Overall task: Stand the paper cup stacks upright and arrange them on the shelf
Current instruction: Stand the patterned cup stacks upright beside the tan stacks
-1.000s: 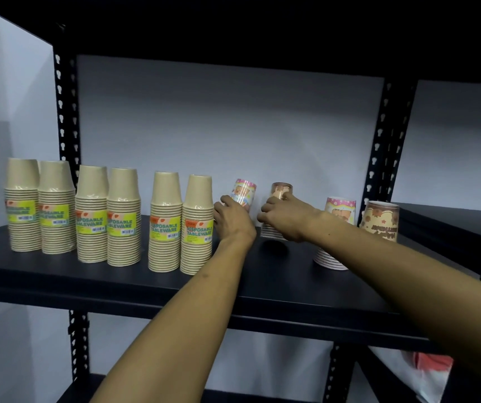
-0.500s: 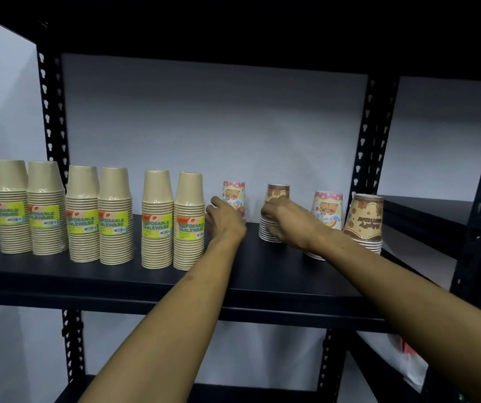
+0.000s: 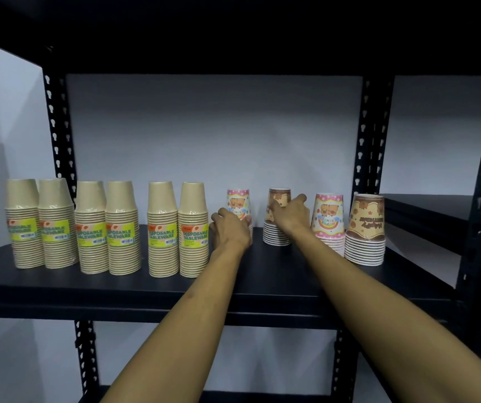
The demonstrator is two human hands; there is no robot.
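Pink cartoon-print paper cup stack (image 3: pixel 238 202) standing rim-down and upright on the black shelf board (image 3: pixel 262 274), roughly centre of the row, gripped low on its side by the left hand (image 3: pixel 229 229), fingers curled round the near face and hiding the lower cups. At 3 o'clock of it, apart by a gap, brown cartoon-print cup stack (image 3: pixel 277 225) also upright, held by the right hand (image 3: pixel 290 212), fingers wrapped across its upper cup, index fingertip reaching past the right edge. Further toward 3 o'clock, second pink stack (image 3: pixel 328 221) just beside the right wrist, then a second brown stack (image 3: pixel 365 231) nearly touching it and nearer the shelf's front-right end. Toward 9 o'clock of the gripped pink stack, three pairs of plain kraft cup stacks, each pair wrapped together under a yellow-green "DISPOSABLE TABLEWARE" label: nearest pair (image 3: pixel 178 231) just beside the left hand, middle pair (image 3: pixel 107 228), far-left pair (image 3: pixel 40 223) at the shelf's left end, all upright with rims down. Black perforated uprights (image 3: pixel 59 135) at the back corners, pale wall (image 3: pixel 213 135) behind, upper shelf board (image 3: pixel 233 33) at 12 o'clock in deep shadow.
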